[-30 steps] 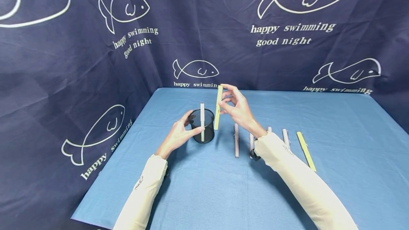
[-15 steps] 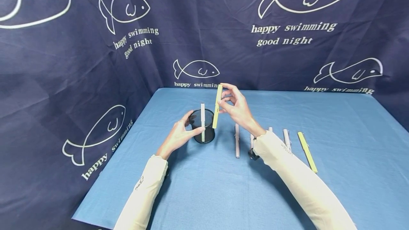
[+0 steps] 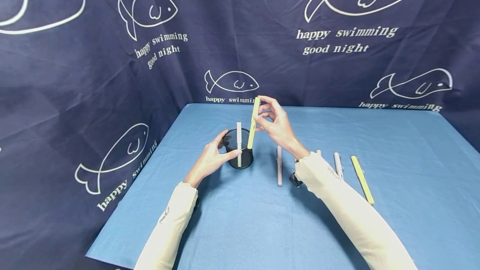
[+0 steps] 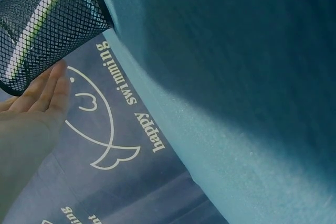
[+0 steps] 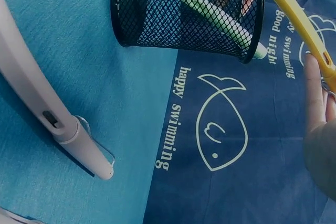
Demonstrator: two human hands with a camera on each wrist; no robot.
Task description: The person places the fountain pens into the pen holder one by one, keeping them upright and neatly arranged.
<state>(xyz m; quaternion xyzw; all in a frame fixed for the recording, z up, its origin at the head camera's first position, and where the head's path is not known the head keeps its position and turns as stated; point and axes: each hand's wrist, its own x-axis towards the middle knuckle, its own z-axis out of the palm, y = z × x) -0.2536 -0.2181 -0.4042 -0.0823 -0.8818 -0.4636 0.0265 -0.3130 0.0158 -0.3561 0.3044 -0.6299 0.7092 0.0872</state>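
Note:
My left hand point(image 3: 211, 157) grips a black mesh pen holder point(image 3: 246, 159), thumb in front and the other fingers behind it. A pale pen point(image 3: 238, 131) stands upright in the holder; its pale green length shows through the mesh point(image 5: 199, 1) in the right wrist view. Between thumb and fingers, my right hand point(image 3: 279, 127) pinches a yellow pen point(image 3: 253, 123), tilted with its lower end overlapping the holder's right rim in the head view. From the right wrist, the yellow pen point(image 5: 300, 20) shows apart from the holder's mouth. The left wrist view shows fingers point(image 4: 55, 90) along the mesh side.
On the blue tablecloth point(image 3: 240, 228), right of the holder, lie a pinkish pen point(image 3: 279, 168), a whitish pen point(image 3: 338, 163) and another yellow pen point(image 3: 362, 180). My right sleeve point(image 3: 337, 195) partly covers another pale pen point(image 3: 318, 152). A dark printed curtain point(image 3: 281, 70) hangs behind.
My right hand has moved slightly left and up with the yellow pen, which tilts more; its lower end has shifted from beside the holder to its rim. The left hand keeps its grip.

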